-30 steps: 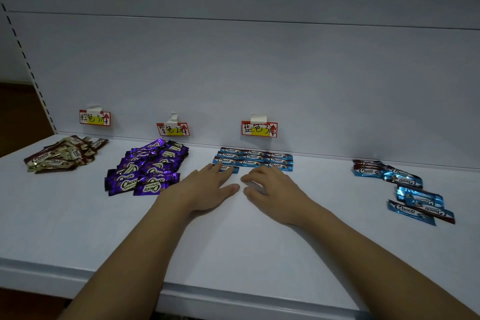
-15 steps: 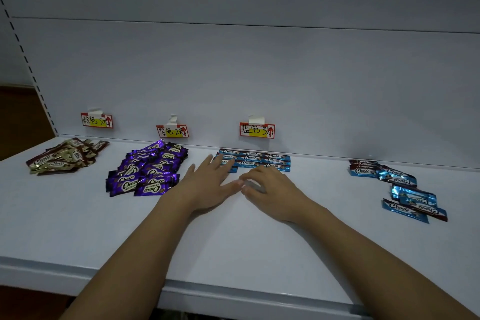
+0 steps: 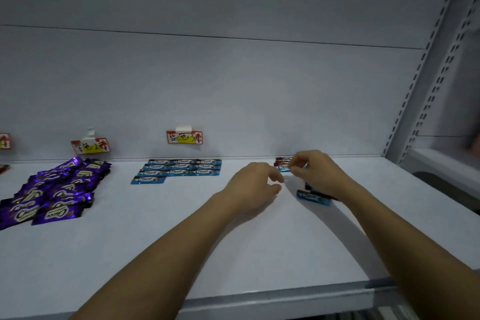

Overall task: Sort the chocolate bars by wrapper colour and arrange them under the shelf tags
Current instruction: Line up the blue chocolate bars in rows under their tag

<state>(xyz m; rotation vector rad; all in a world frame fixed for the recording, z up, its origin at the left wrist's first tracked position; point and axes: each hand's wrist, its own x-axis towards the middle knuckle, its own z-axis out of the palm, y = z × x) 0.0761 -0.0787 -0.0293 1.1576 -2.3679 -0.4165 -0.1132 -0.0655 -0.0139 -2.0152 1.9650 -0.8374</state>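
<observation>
Reaching: you had both hands over the loose bars at right of centre in the frame, presumably because those were the last unsorted ones.
Right hand: your fingers were curled and seemed to pinch a blue bar at the top of the loose pile; blur kept me from being sure of the grip.
Left hand: it hovered just beside the right with fingers loosely curled, holding nothing I could see, probably ready to take the next bar.
Stray bar: one blue wrapper lay flat on the shelf, partly under your right wrist, well apart from its group.
Blue rows: you had these laid side by side beneath the blue tag at centre, so new bars would likely extend the short front row.
Purple heap: it sat at lower left beneath its own tag, piled rather than lined up.
Far-left tag: it was cut off at the frame edge, with only a sliver of brown wrapper below it.
Progress: mostly sorted, by my judgement, with only the right-hand pile left.
</observation>
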